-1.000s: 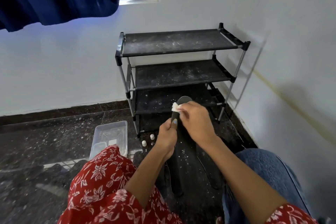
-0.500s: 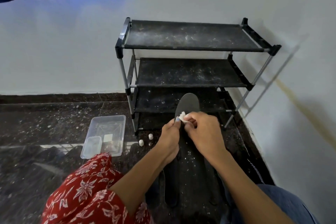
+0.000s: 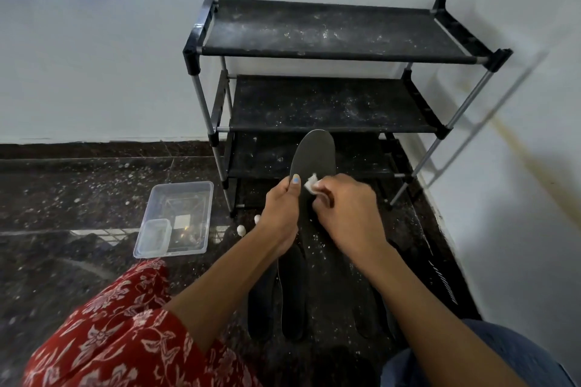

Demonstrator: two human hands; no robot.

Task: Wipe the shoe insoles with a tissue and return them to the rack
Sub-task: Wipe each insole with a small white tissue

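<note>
1. Gripping a flat, dark grey foam insole (image 3: 314, 154) by its edge, the left hand (image 3: 279, 210) has thumb and fingers clamped on it, toe end pointing up before the fingertips.
2. Right hand (image 3: 349, 214) fingers pinch a small crumpled white tissue (image 3: 311, 181) against the insole's face.
3. Below the wrists, four more dark insoles (image 3: 292, 292) lie on speckled black stone floor (image 3: 78, 192).
4. Beyond the fingers stands a three-tier black fabric-and-metal rack (image 3: 330, 104), dusty.
5. Left of the left hand: one clear plastic tub (image 3: 179, 214), two small white pellets (image 3: 241, 230).

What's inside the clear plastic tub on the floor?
The tub holds a smaller clear container in its near left corner and a small white square beside it. Other bits on the bottom are too blurred to identify.
</note>
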